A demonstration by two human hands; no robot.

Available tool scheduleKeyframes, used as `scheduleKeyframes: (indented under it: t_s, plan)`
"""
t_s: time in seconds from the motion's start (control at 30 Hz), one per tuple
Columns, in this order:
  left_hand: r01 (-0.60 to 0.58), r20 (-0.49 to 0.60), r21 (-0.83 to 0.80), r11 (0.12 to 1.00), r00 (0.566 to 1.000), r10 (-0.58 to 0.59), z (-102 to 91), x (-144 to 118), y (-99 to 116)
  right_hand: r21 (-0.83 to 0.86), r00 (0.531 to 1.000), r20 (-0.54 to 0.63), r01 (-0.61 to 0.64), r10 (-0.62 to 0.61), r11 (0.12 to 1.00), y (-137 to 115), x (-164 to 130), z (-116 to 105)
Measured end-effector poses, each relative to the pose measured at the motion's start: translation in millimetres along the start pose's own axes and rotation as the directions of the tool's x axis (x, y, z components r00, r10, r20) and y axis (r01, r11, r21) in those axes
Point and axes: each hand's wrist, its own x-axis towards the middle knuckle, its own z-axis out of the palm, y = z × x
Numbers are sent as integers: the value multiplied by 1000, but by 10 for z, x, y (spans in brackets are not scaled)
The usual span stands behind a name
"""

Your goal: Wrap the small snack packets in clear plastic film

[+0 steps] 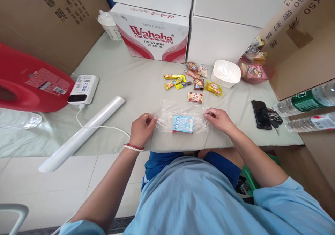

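Observation:
A clear plastic sheet is stretched out low over the cloth-covered table, between my two hands. My left hand pinches its left edge, and my right hand pinches its right edge. At the middle of the sheet is a light-blue snack packet with a red lower edge; whether it lies on or under the film I cannot tell. Just beyond the sheet is a cream-coloured wrapped snack. Behind that lie yellow snack sticks, a brown packet and a yellow packet.
A white bowl and a reddish bowl of snacks stand at the back right. A phone with keys and bottles lie right. A white roll, cable, white device and red jug are left. Boxes line the back.

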Motion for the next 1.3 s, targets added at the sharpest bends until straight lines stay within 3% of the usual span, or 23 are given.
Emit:
scheduleKeyframes:
  t_s: [0.13,0.2,0.27,0.3,0.4,0.5,0.6,0.73,0.83,0.9,1.03,1.17,1.3]
  plan:
    - [-30,-248,58,998,968,43,12,11,-54,-439,999,-1,-46,51,897,16,-18,44]
    - [-61,-413,89,994,906,92,-29,-92,-39,-537,998,-58,2,-40,844,-70,-30,11]
    - [-170,-504,142,975,835,219,-41,-243,55,-562,983,-98,74,-155,824,-211,30,-24]
    - [-267,-493,171,949,811,317,-20,-321,132,-558,975,-87,121,-203,821,-294,95,-27]
    - [-576,-201,224,786,762,615,178,-487,416,-545,961,30,247,-276,801,-540,401,62]
    - [-577,44,338,744,799,600,473,-488,633,-608,965,142,262,-223,749,-711,747,259]
    - [-574,176,388,721,814,554,678,-416,689,-663,977,188,201,-100,721,-786,1007,404]
    - [-567,201,398,721,821,535,731,-404,655,-561,959,283,176,-13,809,-803,1189,365]
    - [-527,151,421,738,843,516,699,-441,664,-449,933,306,318,-190,835,-801,1209,229]
    - [-508,146,427,748,855,497,683,-456,687,-346,893,322,421,-315,839,-805,1154,135]
    - [-501,187,414,760,864,468,686,-451,725,-246,852,320,497,-415,832,-843,851,44]
    - [-463,187,381,800,886,424,713,-448,714,-219,803,265,590,-534,777,-824,389,197]
    - [-338,93,208,918,941,326,734,-475,601,-114,850,94,527,-519,842,-668,27,547]
